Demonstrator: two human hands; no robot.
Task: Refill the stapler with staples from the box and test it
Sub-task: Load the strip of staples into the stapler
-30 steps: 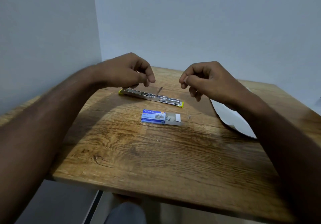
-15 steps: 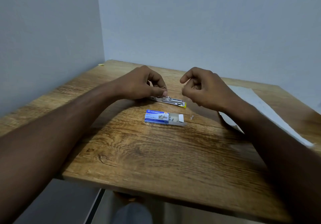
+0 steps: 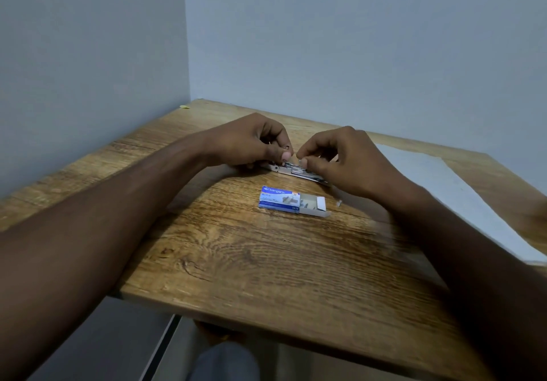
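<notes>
The stapler [image 3: 291,170] lies opened flat on the wooden table [image 3: 266,262], its metal staple channel facing up. My left hand [image 3: 251,141] rests on its left end, fingertips pinching the small pusher part. My right hand [image 3: 340,158] hovers over the right half, thumb and forefinger pinched on a small strip of staples just above the channel. The blue staple box [image 3: 284,200] sits nearer to me, its inner tray slid out to the right with staples visible inside.
A white sheet of paper [image 3: 444,179] lies on the right side of the table under my right forearm. A loose staple bit [image 3: 339,202] lies beside the box. Grey walls close off the back and left.
Both hands came down and together onto the stapler. My right hand, earlier held apart to the right, now pinches staples right over the channel.
</notes>
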